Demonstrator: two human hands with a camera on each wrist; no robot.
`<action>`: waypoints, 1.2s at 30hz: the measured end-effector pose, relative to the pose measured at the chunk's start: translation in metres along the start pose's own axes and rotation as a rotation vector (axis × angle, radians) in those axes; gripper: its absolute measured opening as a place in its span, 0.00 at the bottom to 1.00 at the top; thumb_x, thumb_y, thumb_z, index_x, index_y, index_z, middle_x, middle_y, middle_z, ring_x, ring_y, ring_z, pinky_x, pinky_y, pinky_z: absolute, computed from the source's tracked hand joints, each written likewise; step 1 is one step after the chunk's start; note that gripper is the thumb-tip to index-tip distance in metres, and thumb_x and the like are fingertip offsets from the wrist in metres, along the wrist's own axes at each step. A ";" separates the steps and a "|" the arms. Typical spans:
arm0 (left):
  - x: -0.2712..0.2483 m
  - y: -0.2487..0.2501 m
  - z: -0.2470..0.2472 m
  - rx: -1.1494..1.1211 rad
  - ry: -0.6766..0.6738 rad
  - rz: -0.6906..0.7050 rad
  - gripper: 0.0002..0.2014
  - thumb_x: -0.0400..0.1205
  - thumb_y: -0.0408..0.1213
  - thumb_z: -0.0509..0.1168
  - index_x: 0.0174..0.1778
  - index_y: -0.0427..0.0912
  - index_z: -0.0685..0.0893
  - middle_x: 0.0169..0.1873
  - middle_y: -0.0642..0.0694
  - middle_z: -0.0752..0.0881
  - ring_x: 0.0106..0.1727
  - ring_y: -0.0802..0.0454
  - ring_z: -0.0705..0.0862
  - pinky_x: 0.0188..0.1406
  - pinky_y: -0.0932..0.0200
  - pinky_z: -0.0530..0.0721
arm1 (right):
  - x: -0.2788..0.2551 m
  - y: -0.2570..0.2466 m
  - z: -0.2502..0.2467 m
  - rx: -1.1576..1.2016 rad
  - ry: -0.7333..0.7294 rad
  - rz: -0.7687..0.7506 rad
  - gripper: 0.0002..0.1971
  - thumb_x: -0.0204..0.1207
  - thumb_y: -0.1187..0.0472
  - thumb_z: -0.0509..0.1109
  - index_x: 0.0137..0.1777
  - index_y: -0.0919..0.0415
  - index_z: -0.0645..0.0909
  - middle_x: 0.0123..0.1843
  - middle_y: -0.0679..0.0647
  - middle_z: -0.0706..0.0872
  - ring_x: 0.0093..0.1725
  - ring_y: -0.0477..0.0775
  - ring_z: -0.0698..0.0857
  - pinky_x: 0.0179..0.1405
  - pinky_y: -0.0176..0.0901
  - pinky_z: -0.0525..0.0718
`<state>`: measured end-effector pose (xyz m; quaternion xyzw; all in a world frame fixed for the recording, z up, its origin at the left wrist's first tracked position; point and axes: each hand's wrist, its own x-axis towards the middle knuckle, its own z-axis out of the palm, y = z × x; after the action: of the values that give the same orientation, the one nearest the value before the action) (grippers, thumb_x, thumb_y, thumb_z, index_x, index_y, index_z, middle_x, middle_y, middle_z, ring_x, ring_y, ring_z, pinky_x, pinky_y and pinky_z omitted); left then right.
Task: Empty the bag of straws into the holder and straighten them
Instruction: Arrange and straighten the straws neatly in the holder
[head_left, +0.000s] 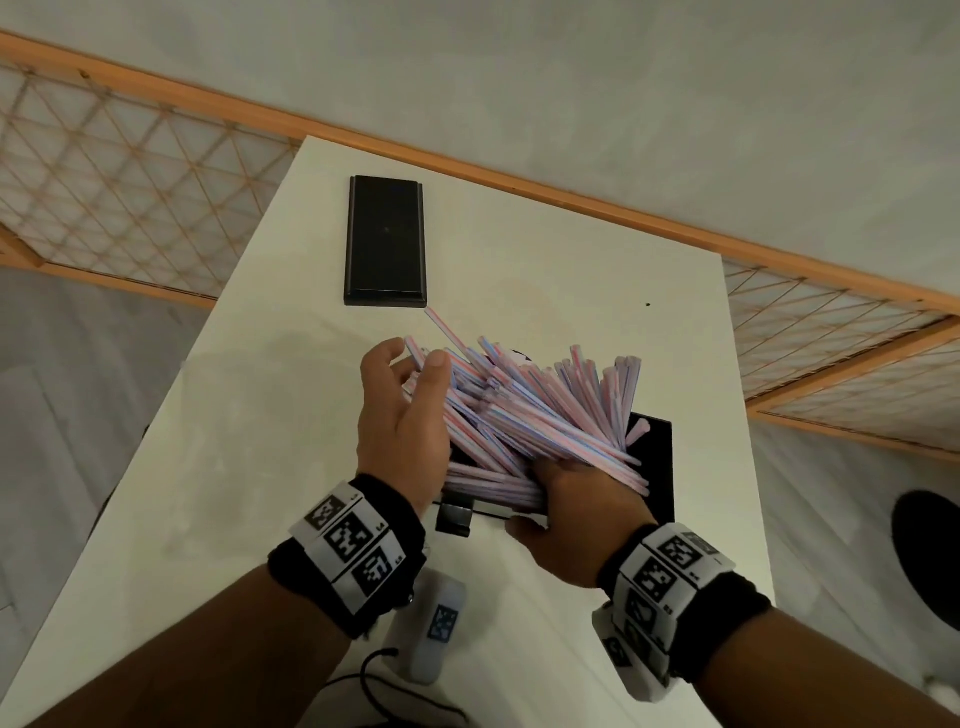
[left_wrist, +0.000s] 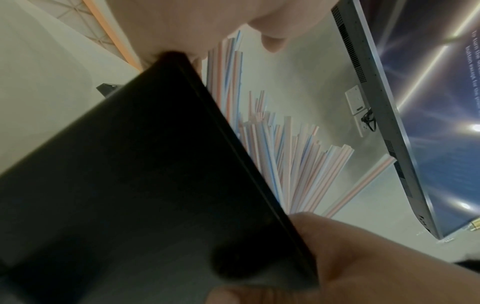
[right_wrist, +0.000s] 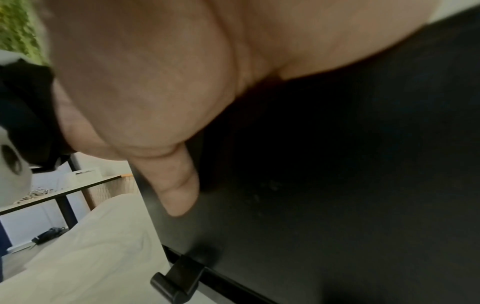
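Observation:
A loose fan of pink, blue and white striped straws (head_left: 545, 410) lies slanted across the open black holder (head_left: 655, 467), their far ends sticking out unevenly. My left hand (head_left: 410, 374) curls round the far left ends of the straws, thumb on top. My right hand (head_left: 566, 514) is at the near end: its thumb lies on the outside of the holder's near wall (right_wrist: 337, 185), and its fingers reach in under the straws, hidden. The left wrist view shows the holder's wall (left_wrist: 130, 185) with the straws (left_wrist: 285, 154) spreading beyond it. No bag is in view.
The holder's black lid (head_left: 385, 241) lies flat at the far side of the white table (head_left: 260, 415). A small knob (head_left: 454, 514) juts from the holder's near wall. A white tagged device (head_left: 436, 629) and a black cord (head_left: 374, 675) lie by the near edge.

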<state>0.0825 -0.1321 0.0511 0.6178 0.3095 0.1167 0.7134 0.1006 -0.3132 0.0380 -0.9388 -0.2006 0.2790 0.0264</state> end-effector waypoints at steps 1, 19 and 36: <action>0.001 -0.002 0.000 0.011 -0.011 0.010 0.32 0.72 0.71 0.59 0.67 0.56 0.73 0.62 0.47 0.85 0.62 0.43 0.86 0.65 0.34 0.85 | 0.000 -0.001 -0.001 0.006 -0.011 -0.007 0.30 0.71 0.33 0.64 0.70 0.45 0.72 0.62 0.48 0.84 0.63 0.58 0.83 0.61 0.52 0.83; -0.007 0.011 -0.001 0.192 -0.103 0.107 0.28 0.82 0.66 0.49 0.55 0.45 0.80 0.46 0.51 0.88 0.50 0.49 0.87 0.57 0.44 0.85 | 0.004 -0.028 -0.016 0.048 0.083 -0.100 0.40 0.67 0.20 0.58 0.68 0.51 0.70 0.61 0.49 0.74 0.61 0.57 0.79 0.57 0.49 0.81; -0.010 0.023 0.001 -0.137 0.020 0.009 0.41 0.67 0.70 0.66 0.71 0.48 0.72 0.68 0.39 0.82 0.68 0.40 0.84 0.71 0.36 0.81 | 0.007 -0.041 -0.006 0.186 0.146 -0.211 0.33 0.74 0.27 0.42 0.61 0.52 0.70 0.57 0.53 0.78 0.54 0.63 0.80 0.52 0.58 0.82</action>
<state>0.0803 -0.1336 0.0765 0.5676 0.3050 0.1470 0.7505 0.0945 -0.2724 0.0462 -0.9237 -0.2690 0.2230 0.1570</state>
